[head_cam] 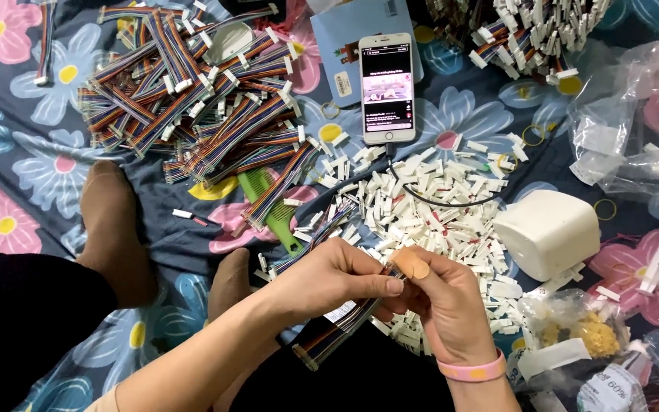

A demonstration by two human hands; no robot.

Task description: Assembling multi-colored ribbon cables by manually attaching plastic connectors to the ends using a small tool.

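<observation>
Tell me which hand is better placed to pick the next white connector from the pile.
Probably the right hand: it lies beside the pile of white connectors, and only its fingertips pinch the ribbon cable. The left hand wraps that cable, farther from the pile.

Floral bedsheet under ribbon cables, white connectors.
</observation>
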